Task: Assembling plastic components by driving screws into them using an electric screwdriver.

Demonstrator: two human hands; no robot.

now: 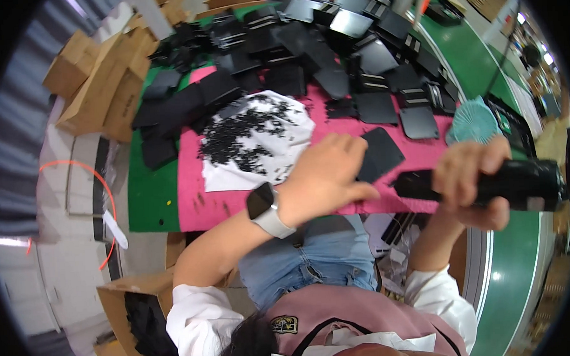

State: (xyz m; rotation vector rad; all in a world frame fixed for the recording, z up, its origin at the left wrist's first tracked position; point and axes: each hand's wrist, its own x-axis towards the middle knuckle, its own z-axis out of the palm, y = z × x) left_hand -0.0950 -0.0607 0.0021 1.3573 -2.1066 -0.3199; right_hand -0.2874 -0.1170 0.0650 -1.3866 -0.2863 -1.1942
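Note:
My right hand [473, 179] is wrapped around a black, cylindrical power screwdriver [524, 185], held sideways above the right side of the table with its narrow end pointing left. Beside that narrow end, a flat black plate [382, 153] with rounded corners lies on the pink mat. My left hand [326, 170] is at the plate's left edge, fingers bent and thumb stretched apart from them; nothing shows in its grip, though the undersides of the fingers are hidden. Left of it, many small black pieces [229, 139] are spread over a white cloth [224, 179].
Black plates and housings [285, 44] are piled along the far side of the pink mat [200, 210]. A turquoise basket [472, 123] stands at the right beside a black tray [513, 126]. Cardboard boxes [106, 90] are at the left; an open carton [116, 306] sits below.

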